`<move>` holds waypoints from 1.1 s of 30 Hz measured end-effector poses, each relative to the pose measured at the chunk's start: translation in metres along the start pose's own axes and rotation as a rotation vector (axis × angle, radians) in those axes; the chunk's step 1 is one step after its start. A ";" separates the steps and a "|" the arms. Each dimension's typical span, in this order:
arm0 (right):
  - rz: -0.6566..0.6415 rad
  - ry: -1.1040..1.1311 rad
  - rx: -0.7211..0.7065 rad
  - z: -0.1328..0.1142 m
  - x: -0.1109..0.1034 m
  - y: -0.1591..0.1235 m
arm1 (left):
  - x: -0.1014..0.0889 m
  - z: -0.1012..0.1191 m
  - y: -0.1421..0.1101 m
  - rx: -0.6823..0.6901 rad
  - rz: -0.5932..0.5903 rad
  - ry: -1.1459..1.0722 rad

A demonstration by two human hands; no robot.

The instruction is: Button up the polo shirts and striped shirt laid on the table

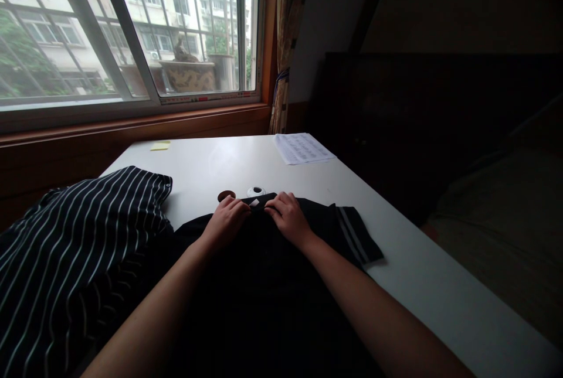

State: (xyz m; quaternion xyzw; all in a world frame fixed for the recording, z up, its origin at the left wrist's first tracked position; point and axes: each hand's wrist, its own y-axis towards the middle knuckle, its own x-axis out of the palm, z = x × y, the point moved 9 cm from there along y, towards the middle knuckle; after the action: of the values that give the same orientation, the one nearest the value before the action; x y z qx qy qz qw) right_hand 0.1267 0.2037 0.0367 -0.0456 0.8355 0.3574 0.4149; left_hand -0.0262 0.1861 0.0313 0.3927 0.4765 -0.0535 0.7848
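A black short-sleeved shirt lies spread over the near part of the white table, its right sleeve banded with two grey stripes. At its neckline a small pale label shows between my hands. My left hand pinches the neckline just left of the label. On the other side my right hand grips the same edge, thumb and fingers together. Just beyond the neckline are a brown round object and a white round object with a dark centre; their kinds are unclear.
A black garment with white stripes is heaped at the left, touching the black shirt. Printed sheets lie at the table's far right, and yellow sticky notes at the far left. Behind stand a barred window and a curtain.
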 end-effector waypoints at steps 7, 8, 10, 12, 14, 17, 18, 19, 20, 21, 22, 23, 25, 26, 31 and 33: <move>0.118 -0.010 -0.034 -0.007 -0.012 -0.003 | 0.000 0.002 0.000 0.020 0.006 -0.018; 0.141 -0.016 -0.037 -0.009 -0.015 -0.004 | 0.000 0.001 -0.001 0.019 0.007 -0.021; 0.136 -0.045 -0.064 -0.014 -0.015 -0.005 | 0.000 0.001 -0.001 0.018 0.009 -0.026; 0.083 -0.079 -0.111 -0.021 -0.011 -0.005 | 0.000 0.000 -0.001 0.016 0.012 -0.029; 0.044 -0.097 -0.148 -0.025 -0.006 -0.006 | 0.001 0.000 -0.001 0.016 0.014 -0.032; 0.038 -0.095 -0.154 -0.025 -0.004 -0.006 | 0.001 -0.001 -0.001 0.019 0.018 -0.032; 0.039 -0.089 -0.153 -0.025 -0.004 -0.006 | 0.001 0.000 -0.001 0.022 0.017 -0.032; 0.037 -0.081 -0.153 -0.024 -0.003 -0.006 | 0.001 0.001 -0.001 0.027 0.015 -0.033; 0.033 -0.071 -0.155 -0.024 -0.003 -0.006 | 0.001 0.002 -0.001 0.033 0.012 -0.035; 0.025 -0.060 -0.157 -0.024 -0.002 -0.006 | 0.000 0.003 -0.001 0.041 0.007 -0.037; 0.016 -0.048 -0.159 -0.024 -0.001 -0.005 | 0.000 0.004 -0.001 0.048 0.002 -0.040; 0.006 -0.034 -0.160 -0.024 0.000 -0.005 | 0.000 0.006 -0.001 0.056 -0.002 -0.043; -0.009 -0.002 -0.156 -0.024 0.002 -0.005 | 0.001 0.008 -0.001 0.072 -0.009 -0.048; -0.014 0.016 -0.153 -0.024 0.003 -0.005 | 0.002 0.008 -0.001 0.080 -0.009 -0.053; -0.038 0.084 -0.140 -0.021 0.008 -0.005 | 0.006 0.009 -0.002 0.116 -0.009 -0.080; -0.047 0.096 -0.139 -0.020 0.009 -0.005 | 0.006 0.009 -0.002 0.119 -0.012 -0.096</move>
State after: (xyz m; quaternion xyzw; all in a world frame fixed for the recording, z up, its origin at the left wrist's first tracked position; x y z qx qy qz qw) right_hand 0.1092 0.1896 0.0353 -0.1107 0.8263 0.4020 0.3785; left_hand -0.0174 0.1803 0.0275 0.4327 0.4365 -0.1052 0.7818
